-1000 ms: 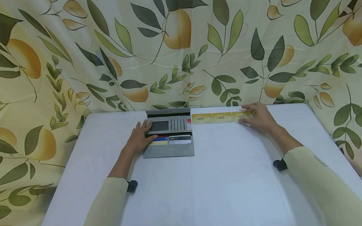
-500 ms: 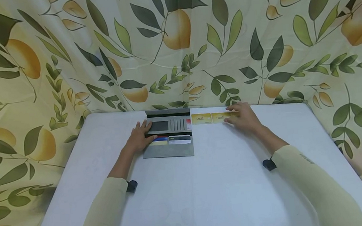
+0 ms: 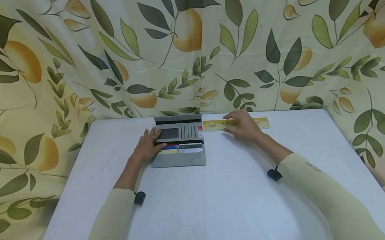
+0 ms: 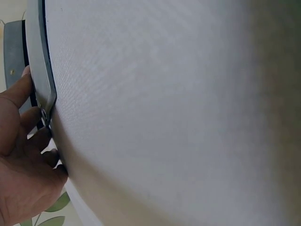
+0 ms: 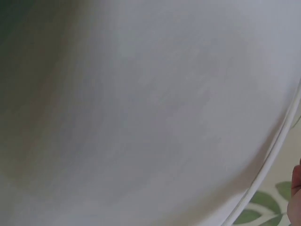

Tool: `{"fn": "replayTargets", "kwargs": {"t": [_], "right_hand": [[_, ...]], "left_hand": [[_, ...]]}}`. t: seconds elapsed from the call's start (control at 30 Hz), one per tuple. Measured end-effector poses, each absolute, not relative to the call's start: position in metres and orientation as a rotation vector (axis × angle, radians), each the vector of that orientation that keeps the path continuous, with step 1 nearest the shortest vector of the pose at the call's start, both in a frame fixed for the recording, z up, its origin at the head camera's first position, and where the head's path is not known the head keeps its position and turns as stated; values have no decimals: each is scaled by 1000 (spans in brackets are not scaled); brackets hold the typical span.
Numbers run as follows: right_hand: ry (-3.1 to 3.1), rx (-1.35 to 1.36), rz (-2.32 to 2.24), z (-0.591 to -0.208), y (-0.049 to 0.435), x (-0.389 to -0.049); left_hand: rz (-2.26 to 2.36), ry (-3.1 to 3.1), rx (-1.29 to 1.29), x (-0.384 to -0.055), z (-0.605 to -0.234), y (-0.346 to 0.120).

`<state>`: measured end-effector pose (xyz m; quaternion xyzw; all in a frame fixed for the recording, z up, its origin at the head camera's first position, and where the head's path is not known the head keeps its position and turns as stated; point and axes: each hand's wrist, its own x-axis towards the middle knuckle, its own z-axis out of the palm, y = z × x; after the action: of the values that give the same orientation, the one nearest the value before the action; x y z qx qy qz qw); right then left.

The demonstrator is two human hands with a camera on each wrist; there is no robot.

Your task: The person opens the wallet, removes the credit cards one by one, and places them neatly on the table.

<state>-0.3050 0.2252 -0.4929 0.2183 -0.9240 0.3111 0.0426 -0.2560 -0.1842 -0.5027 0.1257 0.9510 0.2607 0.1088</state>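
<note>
A grey wallet (image 3: pixel 178 160) lies unfolded at the back of the white table, with a dark window and slots in its middle panel. My left hand (image 3: pixel 146 145) rests on its left side, fingers spread; the left wrist view shows the hand (image 4: pixel 28 150) at the wallet's edge (image 4: pixel 42 70). Right of the wallet, yellow cards (image 3: pixel 214 125) lie end to end in a row. Over the middle of this row is my right hand (image 3: pixel 245 125), thumb and forefinger apart across the cards, partly covering them. Only a sliver of the hand (image 5: pixel 295 197) shows in the right wrist view.
A blue-and-yellow card (image 3: pixel 170 150) and a dark-and-white card (image 3: pixel 190 148) sit in the wallet's lower pocket. A red-and-white card (image 3: pixel 200 131) shows at its right side. A leaf-and-fruit patterned curtain (image 3: pixel 188 78) hangs behind the table's (image 3: pixel 201 208) back edge.
My right hand has moved left along the row, from the right-end yellow card to the middle, uncovering the right-end card. The left hand and wallet have stayed in place.
</note>
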Motion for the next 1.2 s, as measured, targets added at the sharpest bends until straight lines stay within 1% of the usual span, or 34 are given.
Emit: {"fn": "replayTargets", "kwargs": {"t": [0.43,0.63,1.07,1.2], "right_hand": [[-2826,843,930,-497,174,-311],[-2877,865,862,-497,156,-310],[-2854,979,777,-501,140,-313],[-2890,946,810,-501,138,-313]], "left_hand": [[774,2787,350,-257,-500,-186],[750,2785,346,-258,-501,-185],[772,2783,365,-257,-502,-185],[781,2778,363,-257,-504,-185]]}}
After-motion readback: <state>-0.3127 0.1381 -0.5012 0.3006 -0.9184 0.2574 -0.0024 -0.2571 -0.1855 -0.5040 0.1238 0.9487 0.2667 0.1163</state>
